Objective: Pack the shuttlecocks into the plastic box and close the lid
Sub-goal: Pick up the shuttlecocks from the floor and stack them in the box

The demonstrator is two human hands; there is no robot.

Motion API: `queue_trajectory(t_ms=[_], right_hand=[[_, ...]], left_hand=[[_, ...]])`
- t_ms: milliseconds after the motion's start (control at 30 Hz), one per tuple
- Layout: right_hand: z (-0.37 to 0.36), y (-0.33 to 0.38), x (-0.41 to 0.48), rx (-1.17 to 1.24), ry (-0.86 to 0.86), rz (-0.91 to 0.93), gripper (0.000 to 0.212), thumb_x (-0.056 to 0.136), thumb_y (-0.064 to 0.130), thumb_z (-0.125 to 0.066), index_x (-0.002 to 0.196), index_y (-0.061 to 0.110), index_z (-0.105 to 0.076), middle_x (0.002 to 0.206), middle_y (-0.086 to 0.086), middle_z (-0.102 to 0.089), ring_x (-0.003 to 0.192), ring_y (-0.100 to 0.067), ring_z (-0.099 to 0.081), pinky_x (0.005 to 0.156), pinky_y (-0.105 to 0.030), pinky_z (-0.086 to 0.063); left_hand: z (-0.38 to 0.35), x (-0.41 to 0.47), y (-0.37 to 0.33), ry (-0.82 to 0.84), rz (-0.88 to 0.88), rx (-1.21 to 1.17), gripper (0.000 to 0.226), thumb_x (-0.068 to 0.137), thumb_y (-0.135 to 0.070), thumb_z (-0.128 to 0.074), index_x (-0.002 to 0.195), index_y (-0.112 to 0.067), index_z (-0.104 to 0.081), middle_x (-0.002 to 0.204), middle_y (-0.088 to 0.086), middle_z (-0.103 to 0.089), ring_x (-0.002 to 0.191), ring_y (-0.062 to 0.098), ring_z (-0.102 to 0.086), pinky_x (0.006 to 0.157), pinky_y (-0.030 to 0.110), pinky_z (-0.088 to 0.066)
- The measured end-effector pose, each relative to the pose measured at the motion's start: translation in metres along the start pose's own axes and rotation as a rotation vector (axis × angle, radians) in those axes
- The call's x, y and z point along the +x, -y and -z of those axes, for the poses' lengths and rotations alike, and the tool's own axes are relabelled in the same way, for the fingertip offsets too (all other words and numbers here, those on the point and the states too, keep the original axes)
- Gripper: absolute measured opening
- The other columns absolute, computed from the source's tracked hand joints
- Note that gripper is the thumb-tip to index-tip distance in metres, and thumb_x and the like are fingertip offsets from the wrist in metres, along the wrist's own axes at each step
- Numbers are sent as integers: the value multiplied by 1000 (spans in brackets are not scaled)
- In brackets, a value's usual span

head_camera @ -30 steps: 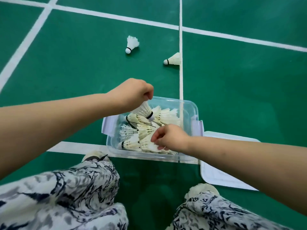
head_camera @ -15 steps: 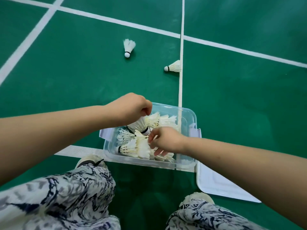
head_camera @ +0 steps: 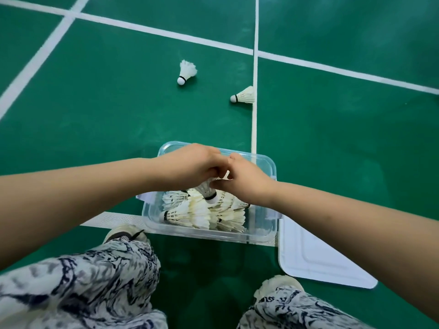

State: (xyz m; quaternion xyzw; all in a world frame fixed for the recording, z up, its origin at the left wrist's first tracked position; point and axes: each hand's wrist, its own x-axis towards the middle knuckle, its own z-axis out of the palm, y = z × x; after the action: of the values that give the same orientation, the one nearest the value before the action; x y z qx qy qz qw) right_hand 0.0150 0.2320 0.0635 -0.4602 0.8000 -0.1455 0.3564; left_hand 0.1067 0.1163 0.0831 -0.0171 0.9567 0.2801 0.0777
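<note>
A clear plastic box [head_camera: 266,230] sits on the green court floor in front of my knees, holding several white shuttlecocks [head_camera: 202,214]. My left hand [head_camera: 190,166] and my right hand [head_camera: 247,179] meet above the box's far half, fingers closed around the feathers of one shuttlecock [head_camera: 207,189] that hangs cork-down over the pile. Whether both hands grip it or only one is hard to tell. Two loose shuttlecocks lie farther out on the floor: one [head_camera: 186,71] at centre, one [head_camera: 244,95] beside the vertical white line. The white lid [head_camera: 316,262] lies flat to the right of the box.
White court lines [head_camera: 255,115] cross the green floor. My patterned trouser legs [head_camera: 90,288] and two shoes [head_camera: 123,232] are at the bottom of the view, close to the box's near edge.
My right hand rose from the pile and moved up-left to meet my left hand. The shuttlecock in my left hand now hangs cork-down between both hands.
</note>
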Motion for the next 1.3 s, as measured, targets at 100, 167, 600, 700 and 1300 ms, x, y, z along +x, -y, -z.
queue_trajectory(t_ms=[100, 167, 600, 700, 1300], right_hand=[[2, -3, -5, 26, -16, -1, 21, 84, 31, -66, 85, 32, -45, 97, -2, -44, 82, -17, -48, 72, -22, -30], [1, -6, -5, 44, -26, -4, 16, 84, 31, -66, 89, 30, -51, 98, -3, -46, 84, -18, -49, 73, -22, -31], [3, -19, -22, 282, -396, -237, 22, 77, 29, -72, 61, 25, -58, 89, 6, -41, 103, -13, -35, 89, -27, -30], [-1, -23, -24, 281, -340, -308, 28, 79, 29, -68, 54, 28, -55, 83, 5, -53, 95, -17, -51, 78, -29, -40], [-45, -12, -25, 400, -108, -405, 26, 78, 25, -59, 52, 20, -55, 62, -1, -61, 71, -27, -61, 71, -33, -51]], left_hand=[[-2, 2, -3, 9, -5, -4, 14, 88, -10, -52, 96, -9, -63, 93, 6, -61, 78, 13, -46, 68, 25, -33], [-2, 3, -5, 14, 10, -5, 15, 89, -11, -52, 99, -11, -63, 97, 3, -62, 80, 12, -47, 73, 28, -39], [-5, 2, -1, -132, 157, -44, 32, 88, -25, -55, 119, -19, -47, 111, -1, -51, 89, 11, -53, 76, 20, -32], [-7, 1, -2, -98, 163, -46, 34, 89, -26, -54, 122, -21, -45, 115, -1, -50, 91, 9, -52, 78, 19, -33], [-8, -3, 0, -75, 164, -44, 34, 90, -26, -53, 122, -20, -45, 115, 0, -51, 96, 13, -54, 81, 20, -37]])
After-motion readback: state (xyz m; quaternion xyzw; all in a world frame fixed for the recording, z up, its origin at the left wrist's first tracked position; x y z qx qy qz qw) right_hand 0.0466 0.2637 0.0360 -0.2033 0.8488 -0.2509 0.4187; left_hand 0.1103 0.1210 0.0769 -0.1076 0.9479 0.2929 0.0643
